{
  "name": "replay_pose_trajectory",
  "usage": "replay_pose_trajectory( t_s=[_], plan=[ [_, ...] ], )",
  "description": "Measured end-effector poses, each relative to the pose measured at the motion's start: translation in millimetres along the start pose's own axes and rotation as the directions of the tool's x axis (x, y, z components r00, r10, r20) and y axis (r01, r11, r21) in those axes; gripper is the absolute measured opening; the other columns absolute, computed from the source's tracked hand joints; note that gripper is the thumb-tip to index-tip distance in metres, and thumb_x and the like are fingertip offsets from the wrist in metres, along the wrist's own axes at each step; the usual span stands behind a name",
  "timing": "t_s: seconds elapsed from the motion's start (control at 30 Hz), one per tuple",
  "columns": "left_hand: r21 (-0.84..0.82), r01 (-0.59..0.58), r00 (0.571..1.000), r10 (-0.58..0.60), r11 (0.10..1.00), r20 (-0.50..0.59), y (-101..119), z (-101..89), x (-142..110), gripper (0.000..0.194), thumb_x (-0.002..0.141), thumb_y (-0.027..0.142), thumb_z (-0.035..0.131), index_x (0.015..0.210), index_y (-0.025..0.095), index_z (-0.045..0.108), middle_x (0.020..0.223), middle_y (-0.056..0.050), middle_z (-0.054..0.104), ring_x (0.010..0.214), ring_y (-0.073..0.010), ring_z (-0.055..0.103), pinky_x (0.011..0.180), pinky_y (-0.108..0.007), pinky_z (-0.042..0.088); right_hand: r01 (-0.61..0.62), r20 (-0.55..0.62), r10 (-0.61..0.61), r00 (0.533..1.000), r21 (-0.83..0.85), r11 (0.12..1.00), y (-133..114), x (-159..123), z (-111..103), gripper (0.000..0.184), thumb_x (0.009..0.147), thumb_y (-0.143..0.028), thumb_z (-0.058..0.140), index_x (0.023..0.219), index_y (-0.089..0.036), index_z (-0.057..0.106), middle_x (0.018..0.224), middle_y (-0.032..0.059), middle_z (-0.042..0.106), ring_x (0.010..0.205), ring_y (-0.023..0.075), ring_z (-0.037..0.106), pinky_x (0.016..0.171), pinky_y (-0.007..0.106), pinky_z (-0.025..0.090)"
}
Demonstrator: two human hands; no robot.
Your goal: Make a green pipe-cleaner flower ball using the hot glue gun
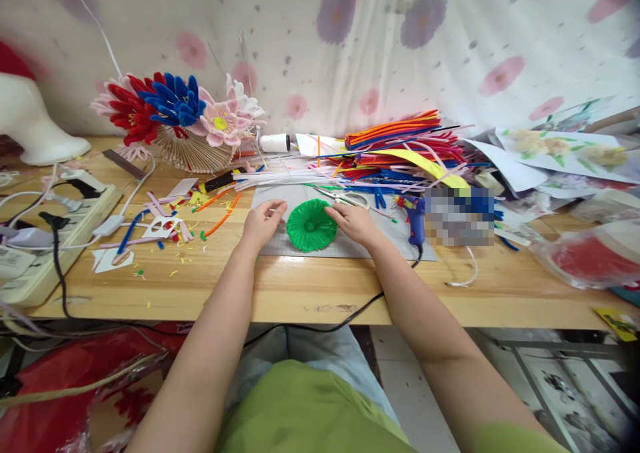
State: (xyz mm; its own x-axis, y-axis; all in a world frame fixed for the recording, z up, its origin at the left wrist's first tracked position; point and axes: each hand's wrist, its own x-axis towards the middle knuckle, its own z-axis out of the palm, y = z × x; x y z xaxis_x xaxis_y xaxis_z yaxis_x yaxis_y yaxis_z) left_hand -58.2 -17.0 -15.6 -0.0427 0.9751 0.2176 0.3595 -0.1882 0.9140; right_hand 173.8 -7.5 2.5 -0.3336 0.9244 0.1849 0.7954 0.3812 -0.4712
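Observation:
A round green ruffled disc [311,226], with ribs running out from a small raised centre, is tilted toward me above a grey mat [400,239]. My right hand [353,221] pinches its upper right edge between thumb and fingers. On the other side, my left hand [265,223] is just beside the disc's left edge, its fingers curled and the thumb close to the index finger. Whether anything thin is between those fingertips I cannot make out. Behind the right hand lie scissors [350,198], partly covered by it. A blue glue gun [416,221] rests right of that hand.
Colourful chenille stems [400,136] are piled at the back. A fan with fuzzy flowers [195,149] stands back left, near a white spool [275,143]. Scraps surround a white card [163,227]. A power strip [75,233] lies left, plastic bags [595,253] right.

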Motion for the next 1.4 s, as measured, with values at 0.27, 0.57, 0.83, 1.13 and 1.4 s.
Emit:
replay_pose_trajectory(
  t_s=[0.27, 0.57, 0.83, 1.13, 1.4],
  plan=[
    [0.426, -0.237, 0.971, 0.224, 0.873, 0.082, 2, 14.0, -6, 0.039, 0.080, 0.046, 0.050, 0.053, 0.020, 0.059, 0.056, -0.003, 0.059, 0.059, -0.0142, 0.050, 0.060, -0.026, 0.034, 0.036, -0.021, -0.037, 0.999, -0.053, 0.998, -3, 7, 16, 0.026, 0.086, -0.037, 0.047, 0.070, -0.020, 0.058, 0.063, 0.0030, 0.059, 0.060, 0.0155, 0.050, 0.057, 0.026, 0.029],
    [0.326, -0.070, 0.996, 0.046, 0.943, 0.081, -2, 5.6, -2, 0.043, 0.079, 0.052, 0.047, 0.055, 0.019, 0.058, 0.047, 0.001, 0.052, 0.049, -0.0126, 0.049, 0.050, -0.024, 0.033, -0.004, 0.043, 0.000, 0.999, 0.100, 0.995, -3, 5, 7, 0.031, 0.079, -0.048, 0.053, 0.075, -0.018, 0.058, 0.059, -0.0010, 0.053, 0.056, 0.0123, 0.045, 0.054, 0.024, 0.028],
    [0.040, 0.183, 0.965, -0.187, 0.982, 0.185, -16, -3.4, 5, 0.039, 0.064, 0.056, 0.062, 0.059, 0.018, 0.061, 0.047, 0.003, 0.056, 0.043, -0.0136, 0.055, 0.042, -0.023, 0.039, 0.023, 0.208, -0.079, 0.975, 0.259, 0.965, 4, 3, 8, 0.029, 0.077, -0.043, 0.051, 0.065, -0.016, 0.054, 0.056, -0.0037, 0.046, 0.055, 0.0094, 0.040, 0.053, 0.022, 0.027],
    [-0.101, 0.288, 0.940, -0.261, 0.952, 0.218, -17, 1.5, 5, 0.032, 0.051, 0.046, 0.074, 0.056, 0.016, 0.064, 0.049, 0.001, 0.061, 0.047, -0.0147, 0.057, 0.048, -0.027, 0.047, 0.048, 0.240, -0.079, 0.967, 0.130, 0.990, -1, 3, 11, 0.026, 0.077, -0.041, 0.056, 0.078, -0.017, 0.067, 0.065, 0.0018, 0.064, 0.060, 0.0147, 0.052, 0.055, 0.023, 0.032],
    [-0.165, 0.317, 0.929, -0.270, 0.934, 0.253, -9, 1.6, 4, 0.039, 0.052, 0.050, 0.074, 0.065, 0.014, 0.067, 0.061, -0.003, 0.067, 0.056, -0.0180, 0.062, 0.058, -0.033, 0.052, 0.012, 0.066, -0.031, 0.997, 0.278, 0.960, 6, 9, 19, 0.028, 0.077, -0.041, 0.055, 0.072, -0.015, 0.065, 0.064, 0.0005, 0.062, 0.061, 0.0137, 0.051, 0.057, 0.024, 0.036]
  ],
)
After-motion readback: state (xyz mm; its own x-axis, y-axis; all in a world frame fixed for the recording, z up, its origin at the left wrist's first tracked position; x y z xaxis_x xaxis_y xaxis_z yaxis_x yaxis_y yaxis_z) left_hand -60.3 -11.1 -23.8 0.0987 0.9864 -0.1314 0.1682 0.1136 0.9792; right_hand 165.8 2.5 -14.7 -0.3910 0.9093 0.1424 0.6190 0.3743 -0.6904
